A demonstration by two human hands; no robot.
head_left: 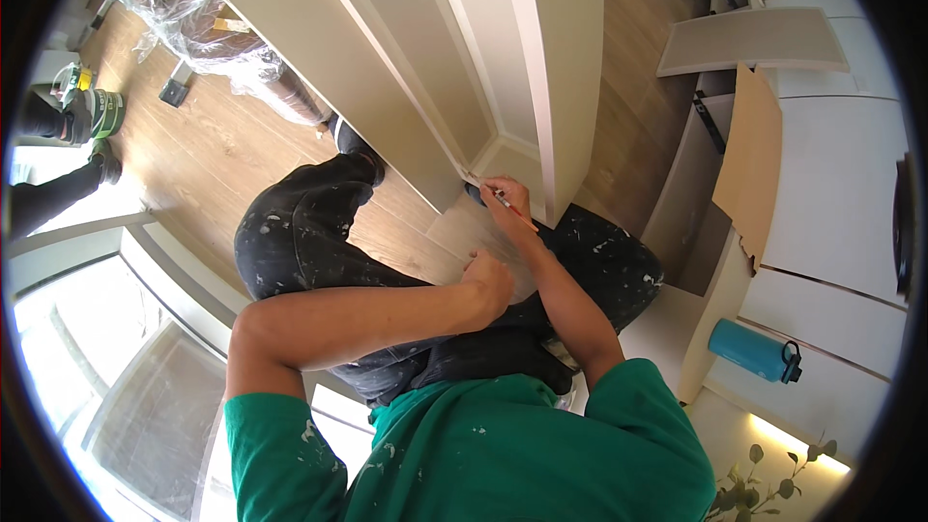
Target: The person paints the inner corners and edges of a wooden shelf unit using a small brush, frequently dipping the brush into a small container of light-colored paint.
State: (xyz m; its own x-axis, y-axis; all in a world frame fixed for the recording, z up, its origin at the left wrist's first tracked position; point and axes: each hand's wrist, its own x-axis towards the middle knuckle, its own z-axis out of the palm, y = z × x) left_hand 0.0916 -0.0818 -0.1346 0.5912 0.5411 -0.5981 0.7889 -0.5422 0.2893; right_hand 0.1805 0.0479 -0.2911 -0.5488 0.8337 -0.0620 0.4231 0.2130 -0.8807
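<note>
My right hand (506, 201) is closed round a thin paintbrush (508, 206) with a dark and red handle ending in orange. Its tip meets the lower edge of a tall cream cabinet (570, 68), at a corner of the panelled recess. Below it, my left hand (490, 282) is curled in front of my lap, apart from the cabinet. Its fingers are closed, and whatever they may hold is hidden. I crouch on a wood floor (406, 222) with my knees apart, in dark trousers spotted with paint.
Plastic-wrapped goods (222, 39) lie at the far left, near a green bucket (108, 114) and another person's legs (58, 203). To the right are open drawers (677, 203), a sheet of cardboard (749, 155) and a blue bottle (749, 350) on a white surface.
</note>
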